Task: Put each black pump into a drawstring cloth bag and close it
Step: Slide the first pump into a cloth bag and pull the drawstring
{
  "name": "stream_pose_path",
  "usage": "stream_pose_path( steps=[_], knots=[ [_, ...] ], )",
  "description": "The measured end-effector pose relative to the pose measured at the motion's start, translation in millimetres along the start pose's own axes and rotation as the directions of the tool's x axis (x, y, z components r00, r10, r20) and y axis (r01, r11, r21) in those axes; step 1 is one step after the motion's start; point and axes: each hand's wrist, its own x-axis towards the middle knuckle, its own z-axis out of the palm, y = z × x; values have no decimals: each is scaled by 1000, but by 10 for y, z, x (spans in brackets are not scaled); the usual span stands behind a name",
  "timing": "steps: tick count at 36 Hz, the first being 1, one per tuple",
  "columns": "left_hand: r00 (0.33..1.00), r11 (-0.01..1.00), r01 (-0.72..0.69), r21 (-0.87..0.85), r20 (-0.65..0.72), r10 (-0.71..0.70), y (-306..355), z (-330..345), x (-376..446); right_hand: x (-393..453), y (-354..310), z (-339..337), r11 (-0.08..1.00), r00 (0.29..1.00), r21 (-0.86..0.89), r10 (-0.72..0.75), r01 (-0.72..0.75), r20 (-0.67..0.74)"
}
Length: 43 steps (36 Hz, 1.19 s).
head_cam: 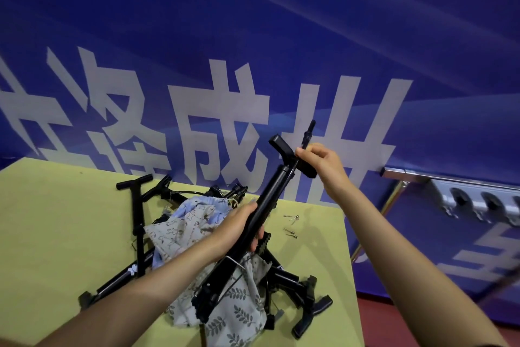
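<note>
Black pump (270,194) tilted handle-up toward upper right, left hand (239,222) fingers gripping barrel, right hand (320,161) pinching hose (near handle)

**Count of items on the bench**

Hands: two, a left hand (239,222) and a right hand (320,161), both closed around one raised pump (270,194).

Black pumps: one in hand; one upright-lying pump (139,222) near the bench's left side; further pumps tangled in a pile (284,282) toward the near right corner, their exact number impossible to tell.

Cloth bags: at least three prints visible, a blue bag (202,206), a grey figured bag (174,234) and a leaf-print bag (239,315).

Small metal needles (291,224): roughly four, by the right edge.

Bench (56,228): one.
</note>
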Motion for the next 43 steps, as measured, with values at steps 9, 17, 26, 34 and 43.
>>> stream_pose_path(
  steps=[9,17,26,34,43],
  knots=[
    [995,1000,14,4,99,-14,-27,35,-14,-37,96,-55,999,999,-14,28,-28,-20],
    [981,996,45,-75,191,-30,-50,21,-39,-92,116,-96,996,1000,94,13,-13,-2],
    [971,996,55,-76,237,-35,-65,-3,-50,-142,173,-152,968,998,242,66,-67,14],
    [961,993,53,-108,275,-21,-138,-3,-72,-201,243,-154,917,989,372,143,-145,33],
    [976,996,40,-85,217,-21,-89,72,-57,-250,164,-78,950,993,290,115,-118,26]
  ],
)
